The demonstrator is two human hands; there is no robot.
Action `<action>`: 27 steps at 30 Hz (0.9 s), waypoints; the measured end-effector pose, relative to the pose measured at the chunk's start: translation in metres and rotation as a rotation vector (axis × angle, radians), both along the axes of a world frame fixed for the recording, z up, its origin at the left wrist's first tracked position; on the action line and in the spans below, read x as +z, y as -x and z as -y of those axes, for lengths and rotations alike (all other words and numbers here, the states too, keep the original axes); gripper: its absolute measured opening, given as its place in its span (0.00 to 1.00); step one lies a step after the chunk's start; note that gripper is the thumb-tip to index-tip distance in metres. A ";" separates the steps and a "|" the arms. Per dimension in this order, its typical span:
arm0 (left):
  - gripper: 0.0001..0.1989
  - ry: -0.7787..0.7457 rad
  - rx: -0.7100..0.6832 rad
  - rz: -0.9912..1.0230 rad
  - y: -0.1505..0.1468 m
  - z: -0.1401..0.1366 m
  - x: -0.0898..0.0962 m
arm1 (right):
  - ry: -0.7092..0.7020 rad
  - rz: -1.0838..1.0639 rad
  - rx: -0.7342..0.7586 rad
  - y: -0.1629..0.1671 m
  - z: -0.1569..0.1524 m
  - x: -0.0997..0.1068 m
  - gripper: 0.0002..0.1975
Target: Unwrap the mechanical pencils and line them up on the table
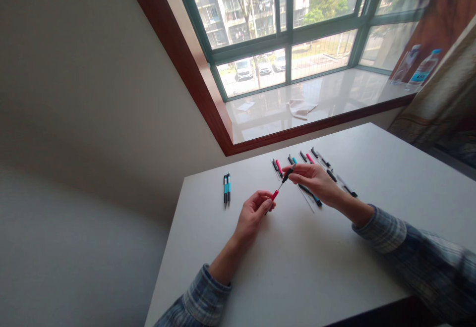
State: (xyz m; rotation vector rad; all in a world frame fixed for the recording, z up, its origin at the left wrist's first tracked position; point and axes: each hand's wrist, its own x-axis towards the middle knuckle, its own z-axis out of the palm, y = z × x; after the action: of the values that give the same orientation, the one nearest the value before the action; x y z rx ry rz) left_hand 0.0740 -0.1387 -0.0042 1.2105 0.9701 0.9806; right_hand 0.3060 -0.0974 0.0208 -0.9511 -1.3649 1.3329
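Pink barrel (275,195), one, short: held over the white counter (316,267), the left hand's (255,213) fingers pinched narrow around it. Black pen piece (287,174), one: gripped near its upper end by the right hand (316,183), thumb and fingers closed on it. Thin pale rod (280,186), one: exposed between the two; taken below as the clock's centre, with the left hand at 8 o'clock and the right at 3. The pieces were held end to end on one slant, apparently so that rod and barrel were kept in line; a fingertip grip was presumably used because of their slimness.

Blue pens (227,190), two: laid side by side at 9 o'clock, probably kept apart so that whole pens were not mixed with pieces.

Black clip pieces (274,165), pink tubes (278,168) and a teal tube (294,160): ranged from 12 to 2 o'clock, seemingly grouped so that like parts could be told apart. Black-and-teal piece (313,196) and slender white rod (308,201): laid between 3 and 4 o'clock. Some parts were screened by the right hand; their number could not be told.

Crumpled cloth (302,108): left on the sill (267,119), towards 12 o'clock. Plastic bottles (422,72), two: stood at 2 o'clock, well clear of the work.
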 end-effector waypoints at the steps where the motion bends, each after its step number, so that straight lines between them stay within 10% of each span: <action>1: 0.13 -0.002 -0.001 -0.002 0.000 0.000 0.000 | 0.001 0.007 0.007 0.000 0.001 0.000 0.20; 27: 0.14 0.004 -0.002 -0.023 -0.001 -0.003 0.003 | -0.052 0.116 0.138 0.003 0.004 -0.006 0.17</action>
State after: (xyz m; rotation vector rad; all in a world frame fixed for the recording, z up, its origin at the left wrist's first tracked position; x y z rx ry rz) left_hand 0.0747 -0.1361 -0.0008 1.2216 0.9883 0.9642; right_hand 0.3026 -0.1010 0.0150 -0.9246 -1.5708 1.3551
